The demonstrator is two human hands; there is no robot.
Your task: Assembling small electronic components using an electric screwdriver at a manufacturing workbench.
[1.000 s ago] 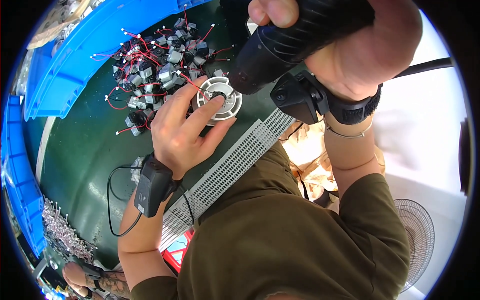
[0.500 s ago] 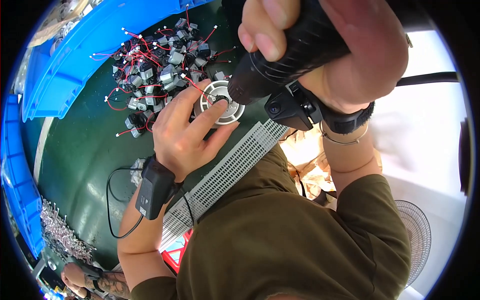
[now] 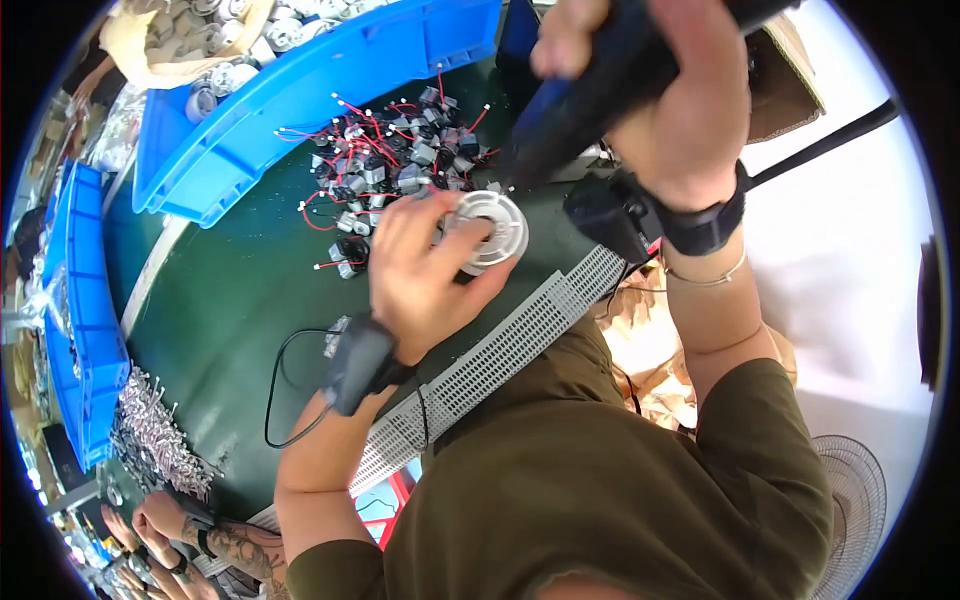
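Note:
My left hand (image 3: 415,265) grips a white round plastic housing (image 3: 512,232) with ribs and a dark middle, its fingers on the rim and one reaching over the centre. My right hand (image 3: 690,135) is wrapped round a black electric screwdriver (image 3: 610,100), blurred by motion. The screwdriver's tapered nose points down and left, above and just beyond the housing's far right edge; its very tip is too smeared to make out. Past my left hand lies a heap of small grey-and-black motors (image 3: 410,175) with red and black wires.
A blue bin (image 3: 310,95) with white parts stands behind the motors, another blue bin (image 3: 90,310) at left. Screws (image 3: 160,430) are heaped on the green table (image 3: 230,300). A perforated white strip (image 3: 510,335) runs along the near edge. Another person's hands (image 3: 160,520) are at lower left.
The screwdriver has lifted off the housing, up and away to the right. My left hand still holds the housing. The whole view has shifted, showing more of the bins.

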